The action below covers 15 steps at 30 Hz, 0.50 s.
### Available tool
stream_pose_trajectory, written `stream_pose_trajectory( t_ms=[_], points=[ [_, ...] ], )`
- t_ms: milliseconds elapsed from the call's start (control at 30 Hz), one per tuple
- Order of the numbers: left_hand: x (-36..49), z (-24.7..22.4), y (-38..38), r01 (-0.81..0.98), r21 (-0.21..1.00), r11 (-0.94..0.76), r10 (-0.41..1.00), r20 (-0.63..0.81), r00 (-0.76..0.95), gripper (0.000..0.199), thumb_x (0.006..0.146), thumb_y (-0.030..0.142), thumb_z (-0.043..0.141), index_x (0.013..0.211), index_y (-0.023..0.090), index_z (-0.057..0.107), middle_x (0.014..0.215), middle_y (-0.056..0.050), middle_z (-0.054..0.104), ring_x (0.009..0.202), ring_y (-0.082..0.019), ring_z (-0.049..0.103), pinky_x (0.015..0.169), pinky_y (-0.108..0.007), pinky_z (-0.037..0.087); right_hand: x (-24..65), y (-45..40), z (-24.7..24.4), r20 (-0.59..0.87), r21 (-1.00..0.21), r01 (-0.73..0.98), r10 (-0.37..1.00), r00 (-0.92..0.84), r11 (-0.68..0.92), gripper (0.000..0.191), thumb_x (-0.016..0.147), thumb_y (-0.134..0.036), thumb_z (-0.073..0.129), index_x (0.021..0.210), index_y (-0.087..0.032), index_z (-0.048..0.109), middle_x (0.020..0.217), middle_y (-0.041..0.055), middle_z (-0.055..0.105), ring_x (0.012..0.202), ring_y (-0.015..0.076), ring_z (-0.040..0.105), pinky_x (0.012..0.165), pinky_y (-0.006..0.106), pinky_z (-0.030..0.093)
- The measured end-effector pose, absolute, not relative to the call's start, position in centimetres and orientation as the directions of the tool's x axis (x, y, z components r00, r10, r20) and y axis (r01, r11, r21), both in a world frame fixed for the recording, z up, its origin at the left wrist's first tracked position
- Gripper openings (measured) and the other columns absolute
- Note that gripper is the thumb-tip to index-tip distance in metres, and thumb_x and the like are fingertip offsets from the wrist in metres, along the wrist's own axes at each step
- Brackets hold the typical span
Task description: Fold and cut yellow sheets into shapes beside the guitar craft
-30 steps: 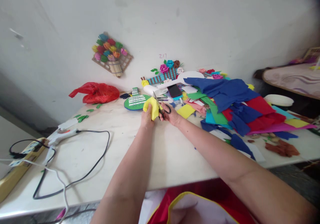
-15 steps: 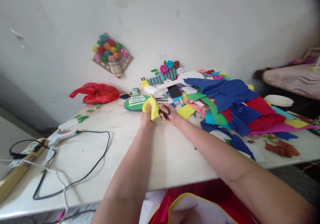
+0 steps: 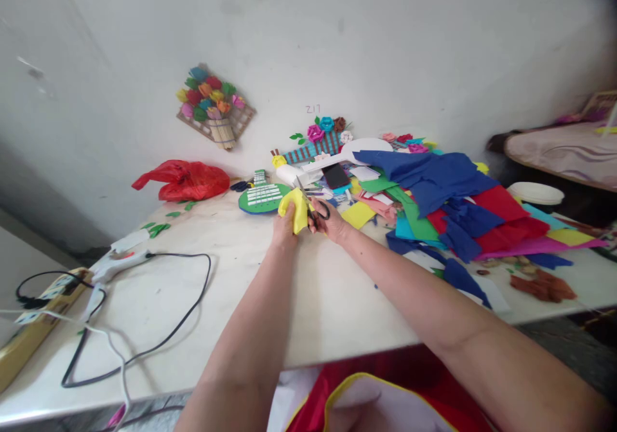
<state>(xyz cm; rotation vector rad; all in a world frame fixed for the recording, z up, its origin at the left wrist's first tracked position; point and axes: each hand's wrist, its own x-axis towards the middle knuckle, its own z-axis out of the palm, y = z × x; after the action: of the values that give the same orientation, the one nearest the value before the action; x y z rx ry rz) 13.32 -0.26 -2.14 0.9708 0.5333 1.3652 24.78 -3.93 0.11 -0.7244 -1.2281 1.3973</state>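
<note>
A folded piece of yellow paper (image 3: 301,213) is pinched in my left hand (image 3: 285,226), over the middle of the table. My right hand (image 3: 330,221) grips scissors (image 3: 322,209) by their dark handles, and their blades point up and to the left against the paper's right edge. Whether the blades are apart at the paper is hard to make out. Just behind my left hand lies a green guitar-shaped craft (image 3: 264,198) with white strips across it.
Coloured paper sheets (image 3: 424,181) pile up on the right, near a phone (image 3: 336,176). A red plastic bag (image 3: 193,180) lies at the back left. A glue gun (image 3: 120,265) with a looping cord and a power strip (image 3: 53,306) occupy the left side. Paper flowers (image 3: 212,101) hang on the wall.
The yellow paper and my left hand have shifted slightly right, nearer the scissors. The handles in my right hand look spread a little wider. The camera view has moved a touch.
</note>
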Motion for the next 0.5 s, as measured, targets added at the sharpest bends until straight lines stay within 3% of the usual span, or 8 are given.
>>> stream_pose_trajectory(
  t_ms=[167, 500],
  points=[
    [13.24, -2.04, -0.3, -0.579, 0.808, -0.113, 0.965, 0.228, 0.129, 0.033, 0.069, 0.04, 0.066, 0.085, 0.011, 0.059, 0.064, -0.006, 0.065, 0.044, -0.014, 0.056, 0.045, -0.025, 0.045, 24.78, -3.92, 0.06, 0.208, -0.937, -0.323, 0.956, -0.209, 0.134, 0.043, 0.068, -0.06, 0.054, 0.078, -0.02, 0.045, 0.048, -0.0059, 0.052, 0.034, 0.006, 0.045, 0.03, 0.014, 0.022],
    [13.23, -1.82, -0.15, -0.589, 0.798, -0.125, 0.987, 0.16, 0.007, 0.034, 0.064, 0.039, 0.07, 0.084, 0.013, 0.059, 0.07, -0.005, 0.067, 0.055, -0.014, 0.061, 0.053, -0.023, 0.047, 24.64, -3.85, 0.01, 0.19, -0.934, -0.332, 0.971, -0.144, 0.134, 0.038, 0.069, -0.052, 0.058, 0.086, -0.02, 0.047, 0.047, -0.0085, 0.048, 0.033, 0.004, 0.041, 0.034, 0.014, 0.031]
  ],
)
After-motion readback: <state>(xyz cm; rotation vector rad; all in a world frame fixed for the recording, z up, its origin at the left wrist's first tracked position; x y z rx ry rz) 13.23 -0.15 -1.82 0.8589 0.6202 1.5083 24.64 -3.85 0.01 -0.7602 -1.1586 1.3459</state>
